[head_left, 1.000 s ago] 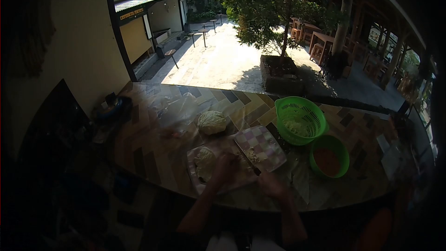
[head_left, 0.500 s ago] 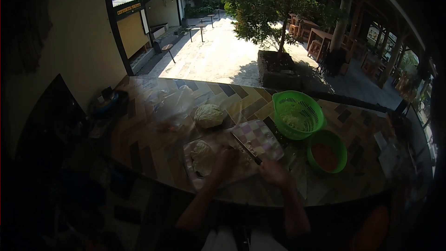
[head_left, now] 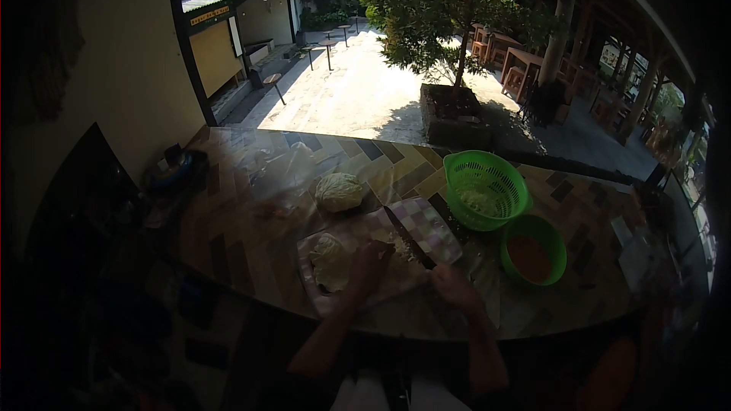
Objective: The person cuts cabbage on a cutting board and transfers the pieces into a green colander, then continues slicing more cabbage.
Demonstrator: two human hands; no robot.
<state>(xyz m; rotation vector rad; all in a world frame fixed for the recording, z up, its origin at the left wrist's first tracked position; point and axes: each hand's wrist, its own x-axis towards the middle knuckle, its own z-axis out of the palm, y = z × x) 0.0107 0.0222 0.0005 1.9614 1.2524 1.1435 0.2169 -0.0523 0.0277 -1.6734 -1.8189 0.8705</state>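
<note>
My right hand (head_left: 454, 286) is closed round the handle of a knife (head_left: 409, 234), whose blade slants up and left over the checkered cutting board (head_left: 430, 221). On the board, left of the blade, my left hand (head_left: 371, 262) has its fingers bent together beside chopped pale cabbage (head_left: 401, 247); whether they hold a piece is hidden in the dim light. A cut portion of cabbage (head_left: 329, 256) rests on the board's left side. Just beyond the board sits a larger cabbage (head_left: 339, 192).
A green colander (head_left: 487, 190) with pale shreds in it stands right of the board. Against it is a green bowl (head_left: 558, 259) with orange contents (head_left: 529, 257). A clear plastic bag (head_left: 293, 167) lies at the back left, and dark items (head_left: 175, 167) sit by the wall.
The knife blade has shifted slightly right, away from my left hand, and its tip points further up. My left hand has barely moved. The whole view has shifted slightly.
</note>
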